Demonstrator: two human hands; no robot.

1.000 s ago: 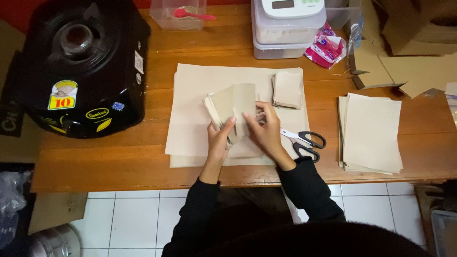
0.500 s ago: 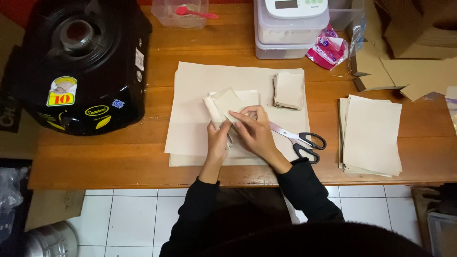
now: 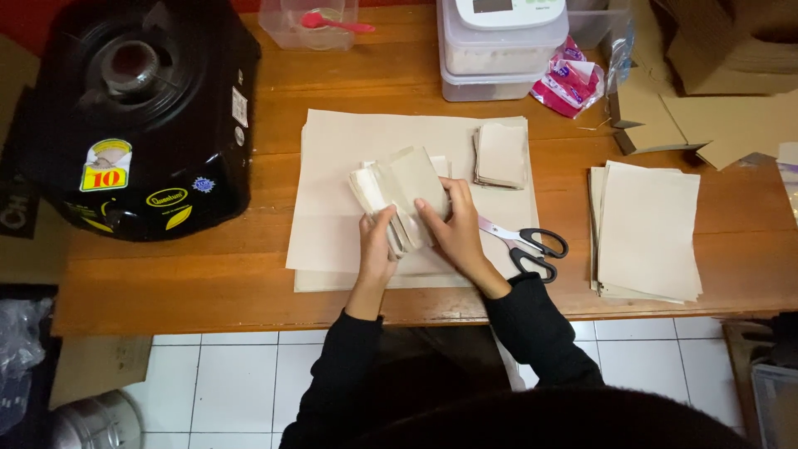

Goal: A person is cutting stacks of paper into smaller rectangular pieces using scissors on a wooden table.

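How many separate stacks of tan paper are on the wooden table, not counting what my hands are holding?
3: the large sheets under both hands, a small cut stack beyond the scissors, and a medium stack at right. Cardboard farther right may hide more.

A worn wooden table (image 3: 249, 299) stands on a white tiled floor (image 3: 233, 382) in dim light.

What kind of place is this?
Probably a small home workshop for paper packets: both hands grip a bundle of beige folded paper pieces on a wooden table, beside black-handled scissors and a stack of beige sheets.
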